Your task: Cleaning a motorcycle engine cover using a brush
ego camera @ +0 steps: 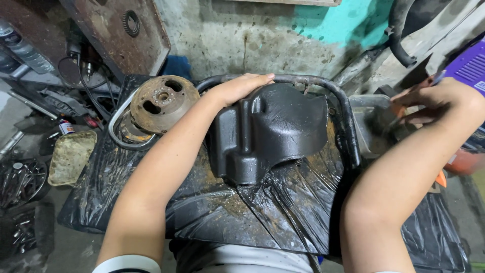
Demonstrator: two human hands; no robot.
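We have black plastic sheeting [283,212] spread under a black moulded cover [273,134], which lies at its middle against a bent black tube [348,126]. Our left hand [237,88] lies flat and open on the cover's top edge, steadying it. Our right hand [437,103] is curled over a grey metal tray [366,131], apparently dipping something we cannot make out, so brushing the cover looks nearest.

Stained grey plaster wall [242,45] with a turquoise painted patch [338,20], rusted metal sheet [116,35] leaning at left, dirty concrete floor [65,247], table draped in crumpled black plastic sheeting [283,207], lighting dim and even.
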